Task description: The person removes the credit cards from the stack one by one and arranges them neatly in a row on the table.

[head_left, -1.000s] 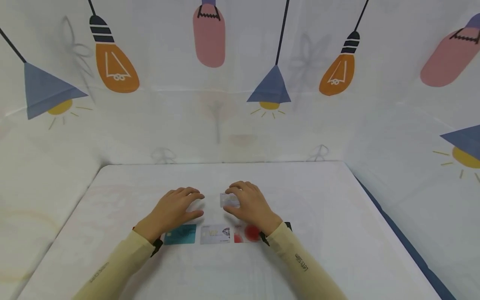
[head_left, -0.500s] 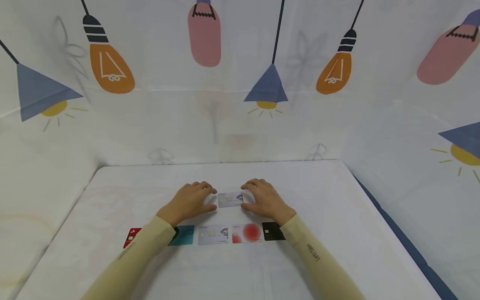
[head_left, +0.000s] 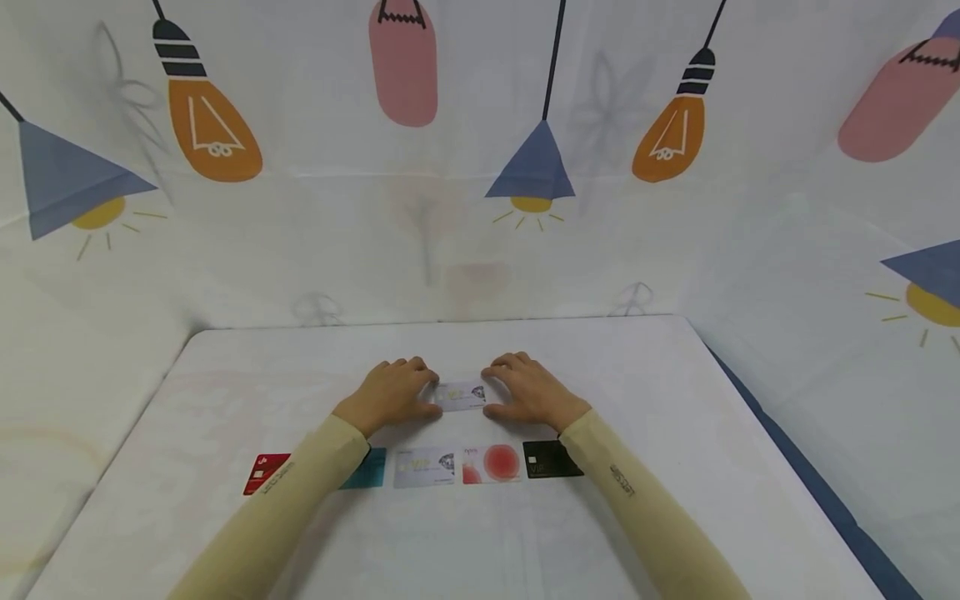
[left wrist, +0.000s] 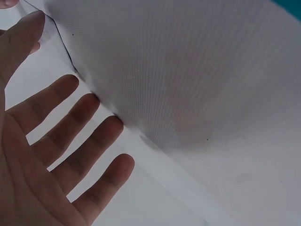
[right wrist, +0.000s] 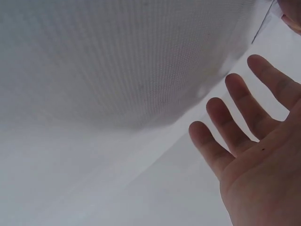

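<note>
A pale silver card [head_left: 461, 397] with a dark design at its right end lies flat on the white table, between both hands in the head view. My left hand [head_left: 395, 393] is at its left end, thumb and index fingertip right at the edge. At the opposite end is my right hand [head_left: 531, 392], its thumb and index fingertip close by the corners. Both wrist views show the other fingers extended and spread, the left hand [left wrist: 61, 146] and the right hand [right wrist: 258, 146] alike. Neither hand curls round the card.
Nearer the person runs a row of cards: a red card [head_left: 258, 468] and a teal card [head_left: 367, 469], both partly under the left sleeve, a silver card [head_left: 423, 468], a white card with a red circle [head_left: 491, 463] and a black card [head_left: 546, 460]. A patterned cloth wall [head_left: 465, 208] stands behind.
The right hand has moved right, off the upper card, to its right end. The left hand has come rightward to the left end. Red and black cards have come into view.
</note>
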The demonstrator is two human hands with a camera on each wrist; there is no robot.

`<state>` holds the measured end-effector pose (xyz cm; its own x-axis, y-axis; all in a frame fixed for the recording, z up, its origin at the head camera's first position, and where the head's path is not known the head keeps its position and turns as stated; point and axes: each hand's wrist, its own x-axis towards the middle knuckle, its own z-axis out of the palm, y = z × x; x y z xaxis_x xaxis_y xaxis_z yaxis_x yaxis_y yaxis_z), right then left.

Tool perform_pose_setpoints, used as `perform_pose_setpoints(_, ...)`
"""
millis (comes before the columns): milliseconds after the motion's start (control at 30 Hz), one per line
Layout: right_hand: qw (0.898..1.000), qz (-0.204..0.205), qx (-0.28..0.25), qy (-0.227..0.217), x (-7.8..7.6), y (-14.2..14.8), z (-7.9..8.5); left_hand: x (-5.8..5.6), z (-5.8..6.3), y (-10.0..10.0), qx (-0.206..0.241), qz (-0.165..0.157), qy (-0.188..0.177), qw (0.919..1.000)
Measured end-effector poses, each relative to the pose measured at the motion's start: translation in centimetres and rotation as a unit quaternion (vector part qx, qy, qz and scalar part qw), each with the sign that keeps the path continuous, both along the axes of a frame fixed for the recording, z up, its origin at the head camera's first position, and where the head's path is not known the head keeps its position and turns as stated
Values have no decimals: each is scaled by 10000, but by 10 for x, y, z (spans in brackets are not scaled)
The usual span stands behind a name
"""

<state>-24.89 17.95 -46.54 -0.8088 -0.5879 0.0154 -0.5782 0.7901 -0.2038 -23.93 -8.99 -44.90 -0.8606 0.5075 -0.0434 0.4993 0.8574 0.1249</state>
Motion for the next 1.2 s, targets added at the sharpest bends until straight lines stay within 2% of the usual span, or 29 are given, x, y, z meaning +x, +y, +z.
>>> perform_pose_setpoints(300,9999,116,31,-26,-5,-5,0,-3,-1,2,-72,-91,75,9999)
perform_pose_setpoints(633,9996,232,-172,-59,-6,-7,1,-2,-3,1,-28,29,74,10000)
perform_pose_setpoints(933,9981,525,-40,306,-6,-10,2,1,1,-1,-5,-18,41,10000)
perform_pose_setpoints(1200,9968,559,113,555,-5,-12,3,-1,-3,-2,-111,-96,63,9999)
